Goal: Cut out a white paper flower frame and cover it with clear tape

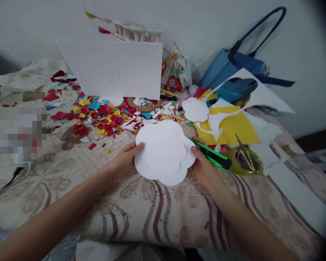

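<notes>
A large white flower-shaped paper, with a smaller scalloped piece lying on its face, is held up over the patterned cloth. My left hand pinches its left edge, thumb on top. On the right edge, my right hand grips the same paper with the thumb in front. A green and black cutter lies beside or under the fingers of my right hand; whether they touch it cannot be told. Behind the paper sits another, smaller white flower shape.
Red, yellow and blue paper scraps cover the back left. A white board leans behind them. At right are yellow paper, scissors on a tape roll and a blue bag. A cable runs at left.
</notes>
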Demonstrator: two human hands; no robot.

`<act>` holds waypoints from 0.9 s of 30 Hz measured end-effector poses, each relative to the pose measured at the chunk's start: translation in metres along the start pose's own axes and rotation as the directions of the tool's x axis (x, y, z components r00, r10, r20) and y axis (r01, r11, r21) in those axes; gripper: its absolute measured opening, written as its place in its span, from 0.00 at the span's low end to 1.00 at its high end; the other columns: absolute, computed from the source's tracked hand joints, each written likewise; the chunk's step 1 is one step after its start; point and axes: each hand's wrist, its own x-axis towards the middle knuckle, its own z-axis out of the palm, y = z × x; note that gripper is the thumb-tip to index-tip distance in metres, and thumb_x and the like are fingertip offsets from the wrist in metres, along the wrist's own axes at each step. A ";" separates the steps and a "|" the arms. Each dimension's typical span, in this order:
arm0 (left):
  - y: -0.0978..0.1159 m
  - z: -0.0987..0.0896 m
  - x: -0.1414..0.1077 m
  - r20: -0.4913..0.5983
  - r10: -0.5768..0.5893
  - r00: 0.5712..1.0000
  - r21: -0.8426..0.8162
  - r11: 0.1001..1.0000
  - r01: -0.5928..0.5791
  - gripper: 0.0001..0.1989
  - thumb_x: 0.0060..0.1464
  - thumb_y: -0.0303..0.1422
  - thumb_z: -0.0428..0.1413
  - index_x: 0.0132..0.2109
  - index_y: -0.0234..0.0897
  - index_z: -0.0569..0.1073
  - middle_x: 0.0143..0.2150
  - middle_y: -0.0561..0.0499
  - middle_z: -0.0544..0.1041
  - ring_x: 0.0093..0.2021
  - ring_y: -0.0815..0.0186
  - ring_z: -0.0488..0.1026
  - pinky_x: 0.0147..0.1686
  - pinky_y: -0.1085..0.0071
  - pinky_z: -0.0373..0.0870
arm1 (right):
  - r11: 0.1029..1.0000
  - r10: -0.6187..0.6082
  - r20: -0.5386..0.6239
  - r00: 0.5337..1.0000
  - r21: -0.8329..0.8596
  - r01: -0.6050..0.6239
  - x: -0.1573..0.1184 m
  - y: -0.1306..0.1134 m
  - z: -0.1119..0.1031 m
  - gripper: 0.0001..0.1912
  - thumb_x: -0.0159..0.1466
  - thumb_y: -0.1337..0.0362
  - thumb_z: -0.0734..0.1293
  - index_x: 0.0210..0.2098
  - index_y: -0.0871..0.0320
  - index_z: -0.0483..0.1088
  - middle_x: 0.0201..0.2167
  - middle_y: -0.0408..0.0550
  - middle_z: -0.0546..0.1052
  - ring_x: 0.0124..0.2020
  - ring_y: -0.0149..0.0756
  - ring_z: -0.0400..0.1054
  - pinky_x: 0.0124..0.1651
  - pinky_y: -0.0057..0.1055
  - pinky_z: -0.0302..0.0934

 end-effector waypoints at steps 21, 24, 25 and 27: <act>0.010 -0.013 -0.005 0.264 -0.153 0.952 0.256 0.963 0.084 0.13 0.46 0.36 0.64 0.38 0.33 0.77 0.31 0.44 0.81 0.24 0.65 0.75 0.23 0.74 0.72 | 0.986 0.114 0.104 0.988 -0.133 -0.100 -0.006 -0.005 -0.001 0.29 0.49 0.67 0.75 0.49 0.45 0.66 0.38 0.39 0.77 0.39 0.36 0.70 0.39 0.32 0.66; 0.011 -0.013 -0.005 0.270 -0.160 0.950 0.282 0.956 0.081 0.14 0.45 0.38 0.65 0.37 0.34 0.77 0.31 0.45 0.81 0.24 0.65 0.75 0.23 0.74 0.72 | 0.984 0.122 0.116 0.986 -0.145 -0.105 -0.008 -0.005 -0.002 0.28 0.51 0.66 0.74 0.50 0.45 0.66 0.39 0.38 0.77 0.39 0.35 0.70 0.39 0.31 0.65; 0.011 -0.014 -0.005 0.283 -0.171 0.944 0.302 0.950 0.082 0.14 0.45 0.38 0.65 0.38 0.34 0.77 0.31 0.46 0.81 0.25 0.66 0.75 0.24 0.74 0.72 | 0.985 0.120 0.122 0.985 -0.138 -0.103 -0.008 -0.007 -0.002 0.27 0.51 0.65 0.74 0.49 0.45 0.66 0.40 0.38 0.77 0.40 0.34 0.70 0.40 0.31 0.65; 0.010 -0.015 -0.006 0.331 -0.208 0.920 0.371 0.926 0.075 0.14 0.46 0.39 0.64 0.38 0.34 0.78 0.31 0.47 0.80 0.25 0.67 0.74 0.25 0.75 0.72 | 0.988 0.108 0.134 0.985 -0.122 -0.092 -0.009 -0.011 -0.001 0.25 0.53 0.64 0.73 0.49 0.45 0.66 0.40 0.38 0.77 0.40 0.33 0.70 0.41 0.30 0.64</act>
